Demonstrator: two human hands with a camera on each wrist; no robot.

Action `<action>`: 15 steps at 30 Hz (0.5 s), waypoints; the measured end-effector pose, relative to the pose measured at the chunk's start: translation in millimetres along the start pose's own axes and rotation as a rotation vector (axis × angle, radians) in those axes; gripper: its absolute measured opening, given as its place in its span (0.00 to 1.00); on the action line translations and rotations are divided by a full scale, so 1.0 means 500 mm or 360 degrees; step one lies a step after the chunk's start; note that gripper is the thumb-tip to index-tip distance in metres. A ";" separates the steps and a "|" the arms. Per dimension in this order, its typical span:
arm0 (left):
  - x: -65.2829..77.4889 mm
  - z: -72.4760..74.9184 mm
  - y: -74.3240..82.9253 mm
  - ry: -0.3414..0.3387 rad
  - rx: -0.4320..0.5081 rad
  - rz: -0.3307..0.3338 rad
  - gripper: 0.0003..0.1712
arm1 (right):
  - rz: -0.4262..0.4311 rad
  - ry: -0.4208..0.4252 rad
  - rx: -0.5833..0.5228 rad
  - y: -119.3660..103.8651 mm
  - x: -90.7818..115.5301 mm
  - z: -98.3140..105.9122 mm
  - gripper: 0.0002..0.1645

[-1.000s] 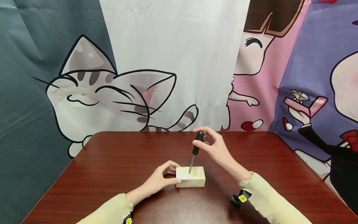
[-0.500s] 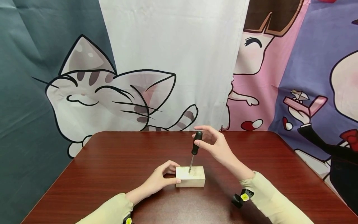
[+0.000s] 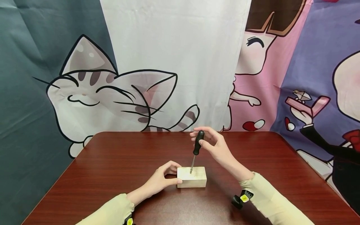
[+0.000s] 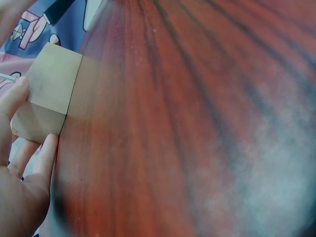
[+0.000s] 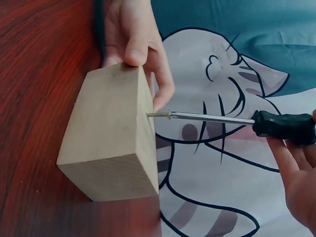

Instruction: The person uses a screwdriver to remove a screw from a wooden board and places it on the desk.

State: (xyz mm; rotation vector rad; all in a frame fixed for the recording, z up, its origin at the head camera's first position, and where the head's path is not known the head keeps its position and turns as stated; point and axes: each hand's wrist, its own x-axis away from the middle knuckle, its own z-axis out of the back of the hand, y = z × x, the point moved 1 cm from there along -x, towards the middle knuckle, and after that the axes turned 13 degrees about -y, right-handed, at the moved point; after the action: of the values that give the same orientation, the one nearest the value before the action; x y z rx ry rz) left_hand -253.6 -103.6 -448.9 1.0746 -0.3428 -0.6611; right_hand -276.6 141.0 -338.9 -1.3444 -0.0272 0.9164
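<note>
A pale rectangular wooden block [image 3: 192, 183] lies on the table, its left end held between the thumb and fingers of my left hand [image 3: 160, 180]. From its top face stands a screw [image 5: 157, 115], part of its thread showing in the right wrist view. The tip of a screwdriver [image 5: 212, 117] meets the screw head. My right hand [image 3: 218, 147] pinches the black handle [image 3: 198, 144], thumb on the right side and fingertips showing past its left. The shaft leans slightly right in the head view. In the left wrist view, the left thumb [image 4: 15, 96] presses the block's edge.
The reddish-brown wooden table [image 3: 126, 150] spreads around the block. Behind its far edge hangs a cloth backdrop [image 3: 180, 40] with cartoon figures. Each wrist carries a strapped black device [image 3: 242, 198] below a pale sleeve [image 3: 272, 200].
My right thumb has shifted rightward along the handle, and the other fingertips now reach out past its left side. The handle swayed slightly left and back. My left hand and the block stayed put.
</note>
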 end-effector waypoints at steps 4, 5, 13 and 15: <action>0.000 0.000 0.001 -0.0004 0.0012 0.0021 0.25 | -0.0102 0.0129 0.0174 0.002 0.001 -0.002 0.21; 0.000 0.000 0.001 -0.0006 0.0019 0.0027 0.25 | -0.0127 0.0152 0.0214 0.002 0.001 -0.003 0.22; 0.001 0.000 0.003 -0.0009 0.0034 0.0021 0.25 | -0.0166 0.0169 0.0248 0.000 0.001 -0.004 0.22; 0.001 0.000 0.004 -0.0009 0.0033 0.0023 0.25 | -0.0166 0.0160 0.0230 -0.001 0.001 -0.004 0.23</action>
State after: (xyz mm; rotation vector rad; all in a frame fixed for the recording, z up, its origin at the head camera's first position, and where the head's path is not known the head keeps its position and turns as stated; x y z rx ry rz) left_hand -252.6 -103.5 -447.1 1.0896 -0.3625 -0.6490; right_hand -275.1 139.9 -339.2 -1.2411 0.0451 0.7481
